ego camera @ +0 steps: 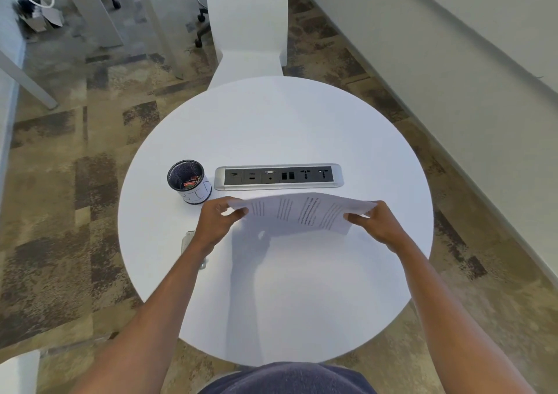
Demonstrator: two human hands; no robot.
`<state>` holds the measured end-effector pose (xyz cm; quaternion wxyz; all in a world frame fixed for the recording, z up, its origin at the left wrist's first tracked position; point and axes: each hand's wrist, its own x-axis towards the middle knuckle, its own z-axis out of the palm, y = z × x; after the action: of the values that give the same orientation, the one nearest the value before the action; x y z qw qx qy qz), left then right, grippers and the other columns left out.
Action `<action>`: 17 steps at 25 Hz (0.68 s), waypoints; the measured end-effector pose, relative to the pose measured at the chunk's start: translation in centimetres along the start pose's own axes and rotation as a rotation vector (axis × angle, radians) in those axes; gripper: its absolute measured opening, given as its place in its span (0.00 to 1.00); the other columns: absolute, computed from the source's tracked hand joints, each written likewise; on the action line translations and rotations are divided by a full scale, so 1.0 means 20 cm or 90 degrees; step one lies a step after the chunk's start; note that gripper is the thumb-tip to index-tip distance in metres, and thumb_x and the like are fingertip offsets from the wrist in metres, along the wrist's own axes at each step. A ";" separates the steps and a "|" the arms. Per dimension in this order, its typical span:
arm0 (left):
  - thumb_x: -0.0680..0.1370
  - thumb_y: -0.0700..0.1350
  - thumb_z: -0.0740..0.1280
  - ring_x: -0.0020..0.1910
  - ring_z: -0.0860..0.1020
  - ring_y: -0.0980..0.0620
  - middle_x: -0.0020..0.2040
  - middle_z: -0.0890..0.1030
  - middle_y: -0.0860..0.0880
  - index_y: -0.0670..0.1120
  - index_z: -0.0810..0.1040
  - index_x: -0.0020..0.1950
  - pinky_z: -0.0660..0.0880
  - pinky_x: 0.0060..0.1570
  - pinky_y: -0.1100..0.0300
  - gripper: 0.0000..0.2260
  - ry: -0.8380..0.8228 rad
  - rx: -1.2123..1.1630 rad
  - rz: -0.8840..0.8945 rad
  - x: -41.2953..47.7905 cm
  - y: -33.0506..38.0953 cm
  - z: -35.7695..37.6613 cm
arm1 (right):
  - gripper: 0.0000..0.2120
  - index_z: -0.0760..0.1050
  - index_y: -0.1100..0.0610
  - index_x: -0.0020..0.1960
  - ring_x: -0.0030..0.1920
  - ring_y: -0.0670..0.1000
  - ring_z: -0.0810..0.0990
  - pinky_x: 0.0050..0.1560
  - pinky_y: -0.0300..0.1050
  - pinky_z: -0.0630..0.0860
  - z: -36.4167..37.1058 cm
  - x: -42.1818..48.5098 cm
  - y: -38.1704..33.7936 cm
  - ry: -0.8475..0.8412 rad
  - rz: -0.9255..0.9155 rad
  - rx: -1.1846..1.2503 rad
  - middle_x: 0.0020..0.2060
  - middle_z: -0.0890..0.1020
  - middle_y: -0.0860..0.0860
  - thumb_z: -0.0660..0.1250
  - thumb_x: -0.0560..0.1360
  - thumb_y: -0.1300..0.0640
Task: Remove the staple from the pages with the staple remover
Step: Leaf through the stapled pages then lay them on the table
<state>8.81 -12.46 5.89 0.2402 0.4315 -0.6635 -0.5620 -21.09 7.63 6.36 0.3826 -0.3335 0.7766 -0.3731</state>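
Printed white pages [302,212] hang a little above the round white table [271,288], held level by both hands. My left hand [219,221] pinches their left edge. My right hand [376,221] grips the right edge. The sheets cast a shadow on the tabletop beneath. A small clear and metallic object [188,241], maybe the staple remover, lies on the table partly hidden under my left forearm. I cannot make out the staple.
A black mesh cup [189,182] with small red items inside stands at the left. A silver power and data socket strip [278,177] is set into the table just beyond the pages. A white chair [247,25] stands at the far side.
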 end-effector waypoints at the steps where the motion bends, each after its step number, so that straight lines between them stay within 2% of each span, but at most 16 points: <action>1: 0.71 0.37 0.74 0.46 0.82 0.57 0.45 0.86 0.51 0.45 0.85 0.48 0.74 0.53 0.60 0.07 0.010 -0.012 -0.010 0.00 -0.01 0.00 | 0.09 0.83 0.58 0.53 0.49 0.51 0.83 0.50 0.49 0.77 0.00 0.01 0.00 0.017 0.012 0.001 0.50 0.86 0.57 0.72 0.74 0.57; 4: 0.72 0.38 0.74 0.47 0.83 0.58 0.47 0.86 0.55 0.45 0.85 0.52 0.76 0.54 0.59 0.10 0.021 -0.042 -0.025 0.01 0.03 0.00 | 0.09 0.83 0.62 0.52 0.50 0.60 0.84 0.52 0.59 0.78 -0.02 0.02 -0.02 0.044 0.025 0.018 0.49 0.86 0.61 0.71 0.75 0.57; 7: 0.71 0.39 0.74 0.48 0.82 0.58 0.45 0.86 0.60 0.49 0.85 0.51 0.76 0.54 0.63 0.10 0.023 -0.048 0.000 0.03 0.09 -0.01 | 0.08 0.83 0.58 0.54 0.50 0.55 0.83 0.51 0.52 0.77 -0.06 -0.01 -0.08 0.041 0.004 0.069 0.49 0.86 0.58 0.71 0.76 0.59; 9: 0.71 0.39 0.74 0.50 0.82 0.60 0.45 0.85 0.61 0.52 0.84 0.50 0.75 0.54 0.66 0.11 0.012 -0.049 0.012 0.03 0.11 -0.03 | 0.11 0.82 0.57 0.57 0.53 0.52 0.84 0.55 0.50 0.78 -0.08 -0.03 -0.09 0.029 0.001 0.095 0.50 0.86 0.53 0.71 0.75 0.60; 12: 0.70 0.41 0.76 0.55 0.80 0.56 0.53 0.85 0.55 0.49 0.84 0.53 0.71 0.57 0.64 0.13 -0.022 -0.015 0.003 0.03 0.07 -0.04 | 0.20 0.79 0.54 0.62 0.60 0.46 0.81 0.62 0.47 0.75 -0.07 -0.03 -0.06 -0.022 0.014 0.114 0.56 0.84 0.47 0.75 0.71 0.61; 14: 0.70 0.39 0.76 0.53 0.80 0.55 0.54 0.84 0.50 0.46 0.83 0.52 0.73 0.54 0.62 0.12 -0.031 0.008 -0.004 0.03 0.04 -0.02 | 0.22 0.78 0.52 0.63 0.64 0.44 0.77 0.65 0.45 0.71 -0.06 -0.02 -0.03 -0.035 0.028 0.118 0.60 0.82 0.46 0.77 0.69 0.61; 17: 0.72 0.36 0.73 0.45 0.81 0.56 0.46 0.85 0.47 0.43 0.85 0.47 0.74 0.47 0.62 0.05 -0.026 0.015 -0.006 0.02 0.03 0.01 | 0.16 0.82 0.55 0.57 0.61 0.47 0.80 0.64 0.45 0.73 -0.04 0.00 -0.02 -0.010 0.021 0.091 0.57 0.84 0.48 0.76 0.70 0.61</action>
<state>8.25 -12.72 6.23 0.2186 0.4260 -0.6727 -0.5641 -21.60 7.67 7.06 0.4177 -0.2955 0.7505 -0.4183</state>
